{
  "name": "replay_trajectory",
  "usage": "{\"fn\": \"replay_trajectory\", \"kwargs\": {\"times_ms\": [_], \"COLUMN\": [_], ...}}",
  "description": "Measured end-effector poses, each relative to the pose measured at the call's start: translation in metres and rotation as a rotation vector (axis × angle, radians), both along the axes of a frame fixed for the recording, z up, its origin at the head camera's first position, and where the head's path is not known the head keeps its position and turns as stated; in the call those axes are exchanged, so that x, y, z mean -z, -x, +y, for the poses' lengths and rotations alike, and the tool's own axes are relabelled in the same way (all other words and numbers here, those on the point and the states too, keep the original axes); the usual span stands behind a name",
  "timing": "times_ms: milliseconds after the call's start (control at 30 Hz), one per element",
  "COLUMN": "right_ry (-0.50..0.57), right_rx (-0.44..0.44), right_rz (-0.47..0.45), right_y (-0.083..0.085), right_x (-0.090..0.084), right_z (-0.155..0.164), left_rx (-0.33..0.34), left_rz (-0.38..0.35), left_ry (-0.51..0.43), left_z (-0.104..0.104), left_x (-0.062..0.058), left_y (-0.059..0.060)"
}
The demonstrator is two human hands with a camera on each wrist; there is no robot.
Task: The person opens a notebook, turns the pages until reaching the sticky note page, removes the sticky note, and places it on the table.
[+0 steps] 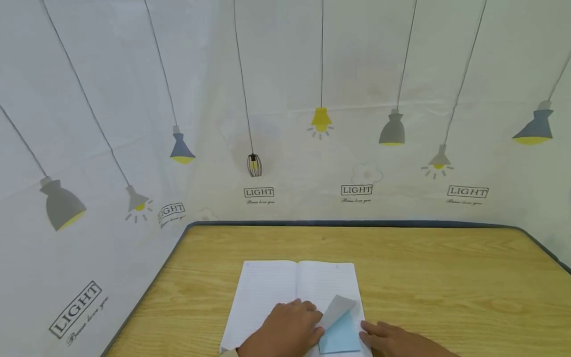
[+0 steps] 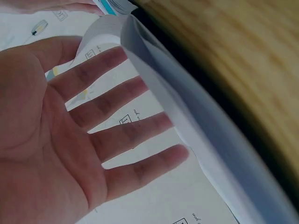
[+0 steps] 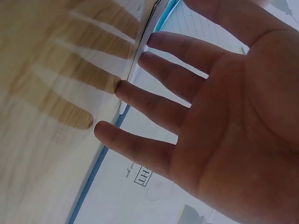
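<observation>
We see an open notebook [image 1: 294, 297] lying at the near edge of the wooden table [image 1: 446, 267], its spine running away from us toward the far edge; a light blue sheet [image 1: 340, 329] lies on its right-hand page, its upper corner curled up to show a grey underside. Our left hand [image 1: 285, 329] rests flat on the pages just left of that corner, fingers straight and holding nothing; our right hand [image 1: 392, 339] lies just right of the sheet, fingers likewise extended, so the sheet sits between both hands, the left touching or nearly touching its lifted flap.
</observation>
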State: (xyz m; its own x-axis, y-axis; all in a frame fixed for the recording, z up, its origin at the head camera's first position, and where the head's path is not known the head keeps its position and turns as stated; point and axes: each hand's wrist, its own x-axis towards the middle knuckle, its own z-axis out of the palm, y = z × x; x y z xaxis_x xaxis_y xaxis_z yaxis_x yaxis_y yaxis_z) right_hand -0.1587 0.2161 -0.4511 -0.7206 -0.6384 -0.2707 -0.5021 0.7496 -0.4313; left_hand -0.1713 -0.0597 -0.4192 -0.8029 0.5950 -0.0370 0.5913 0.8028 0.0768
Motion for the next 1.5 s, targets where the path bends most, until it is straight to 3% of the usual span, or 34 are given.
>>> {"fn": "replay_trajectory", "kwargs": {"times_ms": [233, 533, 733, 900, 1100, 1233, 1500], "right_ry": [0.006, 0.014, 0.035, 0.094, 0.128, 0.107, 0.072], "right_rx": [-0.025, -0.041, -0.105, -0.162, -0.242, -0.228, -0.135], "right_rz": [0.029, 0.078, 0.113, 0.106, 0.203, 0.222, 0.116], "right_y": [0.001, 0.003, 0.006, 0.006, 0.004, 0.003, 0.003], "right_x": [0.004, 0.009, 0.013, 0.02, 0.027, 0.025, 0.014], "right_z": [0.002, 0.0, 0.003, 0.007, 0.008, 0.009, 0.01], "left_rx": [-0.037, -0.099, -0.181, -0.277, -0.35, -0.369, -0.386], "left_rz": [0.127, 0.269, 0.358, 0.377, 0.392, 0.373, 0.382], "left_ry": [-0.016, -0.231, -0.253, -0.242, -0.257, -0.233, -0.169], "left_z": [0.003, 0.0, -0.008, -0.022, -0.038, -0.048, -0.067], "left_x": [-0.006, -0.007, -0.013, -0.02, -0.021, -0.02, -0.021], "left_y": [0.003, 0.006, 0.008, 0.008, 0.006, 0.007, 0.005]}}
